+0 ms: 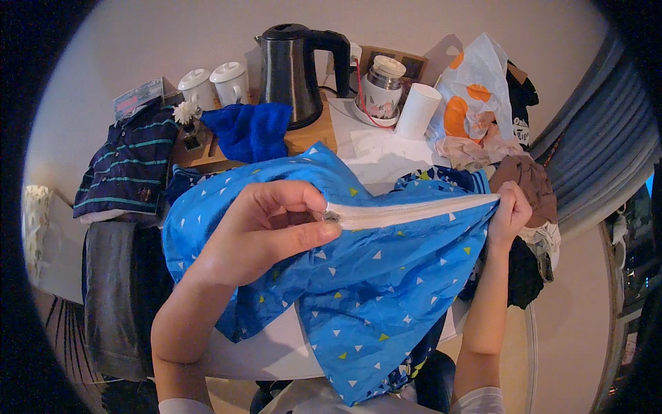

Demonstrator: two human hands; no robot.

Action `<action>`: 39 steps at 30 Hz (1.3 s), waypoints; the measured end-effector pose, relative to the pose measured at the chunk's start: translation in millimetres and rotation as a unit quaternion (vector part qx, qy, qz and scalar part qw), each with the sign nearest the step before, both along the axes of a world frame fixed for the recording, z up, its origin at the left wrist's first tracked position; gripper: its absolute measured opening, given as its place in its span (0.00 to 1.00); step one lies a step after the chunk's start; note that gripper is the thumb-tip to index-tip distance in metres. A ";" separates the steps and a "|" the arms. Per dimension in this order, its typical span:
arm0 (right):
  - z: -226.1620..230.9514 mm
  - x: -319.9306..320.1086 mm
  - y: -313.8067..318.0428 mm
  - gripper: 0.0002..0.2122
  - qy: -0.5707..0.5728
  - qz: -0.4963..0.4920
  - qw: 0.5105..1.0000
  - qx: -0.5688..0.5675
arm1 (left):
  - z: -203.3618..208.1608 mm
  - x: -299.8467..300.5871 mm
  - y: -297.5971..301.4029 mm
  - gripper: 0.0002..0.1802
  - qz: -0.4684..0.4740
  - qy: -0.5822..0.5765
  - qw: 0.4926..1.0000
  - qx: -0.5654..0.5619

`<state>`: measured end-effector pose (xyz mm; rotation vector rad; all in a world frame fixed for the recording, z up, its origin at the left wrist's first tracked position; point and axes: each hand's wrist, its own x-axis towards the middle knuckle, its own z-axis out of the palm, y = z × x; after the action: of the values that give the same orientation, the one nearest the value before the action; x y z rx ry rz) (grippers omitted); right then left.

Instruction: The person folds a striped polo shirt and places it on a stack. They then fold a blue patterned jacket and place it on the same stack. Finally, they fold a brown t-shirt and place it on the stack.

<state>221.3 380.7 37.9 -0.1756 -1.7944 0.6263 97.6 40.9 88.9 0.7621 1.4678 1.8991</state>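
Note:
A blue garment [372,290] patterned with small white and yellow-green triangles is stretched between my hands above the white table. Its white zipper [420,209] runs almost level from one hand to the other. At the zipper's left end, the thumb and fingers of my left hand [276,224] pinch a small metal slider [331,215]. My right hand [509,212] is closed round the fabric at the zipper's far right end and pulls it taut. The garment's lower part hangs over the table's front edge toward my lap.
Behind stand a dark kettle [289,76], two white lidded mugs [229,83], a floral jar [381,93], a white roll [418,112] and a plastic bag [476,96]. A folded striped shirt [127,162] and grey trousers [114,297] lie left; a blue cloth [252,131] and brown clothing [525,190] lie nearby.

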 end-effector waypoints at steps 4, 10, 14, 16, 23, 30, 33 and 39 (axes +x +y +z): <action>0.1 -0.1 -1.4 0.15 -0.001 0.000 1.000 -0.006 | -6.2 -5.4 -3.3 0.08 -0.032 0.019 0.999 0.018; 0.1 0.1 -1.0 0.15 -0.003 -0.008 1.000 -0.006 | -4.5 -3.4 -3.7 0.10 -0.008 -0.002 1.000 0.023; 1.2 -1.0 -2.2 0.15 0.001 -0.001 1.000 -0.007 | -3.5 -5.8 -5.0 0.12 -0.008 0.012 1.000 0.000; 0.8 -0.8 -1.7 0.15 0.001 -0.004 1.000 -0.007 | -3.4 -5.4 -4.4 0.13 0.002 0.013 1.000 -0.011; -1.9 -0.5 1.2 0.15 0.001 0.007 1.000 -0.010 | -6.1 -5.4 -1.6 0.13 0.034 -0.043 0.998 -0.019; 0.5 -1.4 -2.5 0.14 -0.001 -0.003 1.000 -0.004 | -14.0 -8.4 5.1 0.13 -0.086 -0.186 0.978 0.039; 1.3 -1.7 -4.6 0.13 0.002 0.005 1.000 -0.003 | -11.0 -0.7 10.3 0.13 -0.063 -0.179 0.981 -0.024; 1.5 0.6 -3.0 0.13 -0.009 -0.004 1.000 -0.004 | -17.7 2.5 13.1 0.11 -0.009 -0.069 0.993 -0.093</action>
<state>221.9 377.7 39.4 -0.1937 -1.8074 0.6286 100.1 54.0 71.2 0.5453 1.5204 1.7350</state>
